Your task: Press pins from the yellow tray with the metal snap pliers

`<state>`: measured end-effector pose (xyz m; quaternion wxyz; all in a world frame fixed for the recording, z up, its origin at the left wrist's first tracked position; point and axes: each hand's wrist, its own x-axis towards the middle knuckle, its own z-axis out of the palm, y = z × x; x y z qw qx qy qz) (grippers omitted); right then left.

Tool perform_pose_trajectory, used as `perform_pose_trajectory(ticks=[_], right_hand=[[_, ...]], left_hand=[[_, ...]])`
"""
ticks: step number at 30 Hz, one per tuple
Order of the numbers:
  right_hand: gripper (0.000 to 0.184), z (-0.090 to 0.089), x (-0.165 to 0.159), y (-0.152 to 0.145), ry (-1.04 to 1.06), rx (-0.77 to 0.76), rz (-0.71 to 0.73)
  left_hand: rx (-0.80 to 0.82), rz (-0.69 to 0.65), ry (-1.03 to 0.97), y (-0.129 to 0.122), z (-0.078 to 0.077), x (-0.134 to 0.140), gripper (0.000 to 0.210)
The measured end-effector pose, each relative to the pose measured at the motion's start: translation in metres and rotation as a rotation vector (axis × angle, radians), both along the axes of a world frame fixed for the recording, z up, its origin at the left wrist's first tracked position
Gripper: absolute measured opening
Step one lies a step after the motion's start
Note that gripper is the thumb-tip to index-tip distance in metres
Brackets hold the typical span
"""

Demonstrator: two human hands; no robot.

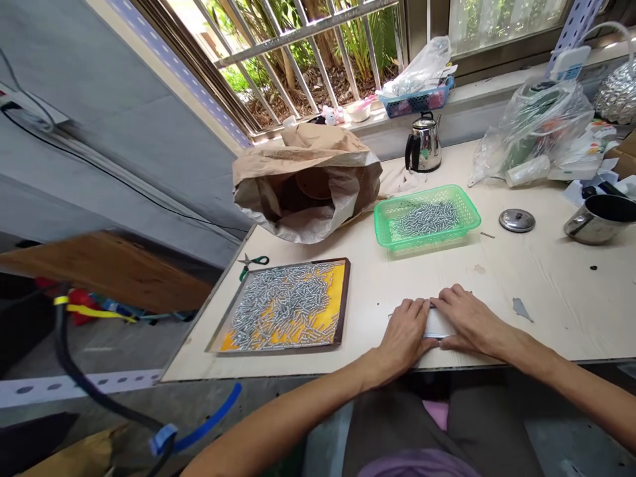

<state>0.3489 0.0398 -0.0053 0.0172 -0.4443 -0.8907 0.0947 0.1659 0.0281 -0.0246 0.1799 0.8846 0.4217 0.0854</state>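
Note:
At the table's near edge my left hand and my right hand lie close together, fingers bent. Between them shows a small flat pale piece with a light bluish near edge. The fingers press on its far side and the thumbs on its near side; the hands cover both ends, so its kind is unclear. To the left lies a shallow tray with a yellow bottom, spread with many short, thin silvery rods. Beyond the hands, a green plastic basket holds more such rods.
Green-handled scissors lie behind the tray. A large open paper sack stands at the back left. Further right are a steel kettle, a round metal lid, a metal pot and plastic bags.

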Motion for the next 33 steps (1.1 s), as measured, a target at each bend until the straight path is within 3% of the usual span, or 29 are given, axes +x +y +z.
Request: perform_pose_trajectory(ticks=[4, 9, 12, 15, 16, 19, 20, 25, 30, 33], right_hand=[[0.055, 0.002, 0.007, -0.001, -0.009, 0.014, -0.022], [0.01, -0.009, 0.009, -0.005, 0.036, 0.092, 0.015], [0.012, -0.014, 0.008, -0.008, 0.068, 0.111, 0.022], [0.004, -0.01, 0.01, -0.008, 0.071, 0.113, 0.005], [0.01, -0.007, 0.012, -0.007, 0.068, 0.106, -0.007], [0.051, -0.001, 0.021, 0.003, 0.037, 0.053, -0.024], [0.056, -0.001, 0.023, 0.007, 0.026, 0.03, -0.021], [0.017, -0.004, 0.027, 0.032, 0.005, 0.012, -0.069], [0.015, 0.008, 0.002, 0.048, -0.044, 0.09, -0.17], [0.016, 0.019, -0.032, 0.041, -0.026, 0.077, -0.035]], left_hand=[[-0.005, -0.029, 0.062, 0.012, -0.001, 0.004, 0.054], [-0.022, 0.008, -0.011, 0.008, -0.005, 0.003, 0.018], [-0.023, 0.009, -0.031, 0.008, -0.006, 0.005, 0.007], [0.018, 0.011, 0.009, 0.008, -0.006, 0.007, 0.014], [0.048, 0.015, 0.015, 0.007, -0.007, 0.008, 0.019], [0.181, 0.036, -0.008, -0.008, -0.015, 0.012, 0.029], [0.225, 0.033, -0.026, -0.016, -0.02, 0.014, 0.03], [0.272, -0.014, -0.143, -0.052, -0.036, 0.028, 0.037], [0.182, 0.025, -0.214, -0.053, -0.033, 0.033, 0.042], [0.167, 0.023, -0.263, -0.051, -0.029, 0.034, 0.051]])
